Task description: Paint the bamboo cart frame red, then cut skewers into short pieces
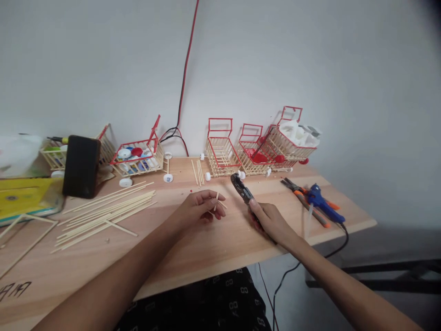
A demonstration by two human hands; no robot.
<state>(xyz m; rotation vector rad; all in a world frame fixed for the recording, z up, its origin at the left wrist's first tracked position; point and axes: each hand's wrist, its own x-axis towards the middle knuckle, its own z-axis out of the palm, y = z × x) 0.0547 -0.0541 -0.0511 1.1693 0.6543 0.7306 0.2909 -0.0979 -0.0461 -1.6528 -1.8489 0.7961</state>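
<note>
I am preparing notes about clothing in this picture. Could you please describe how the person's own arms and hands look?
The left hand and right hand are ungloved, without visible rings. The left forearm and right forearm show no sleeve, watch or bracelet. Below, the clothing is black with pale figures.

We see both forearms (124, 271) bare from the lower edge of view through to the bare fingers (206, 194). Across the lap spreads a black garment (237, 296), dotted with pale outlined figures (blocky and segmented, we would say, rather like digital clock numerals).
</note>
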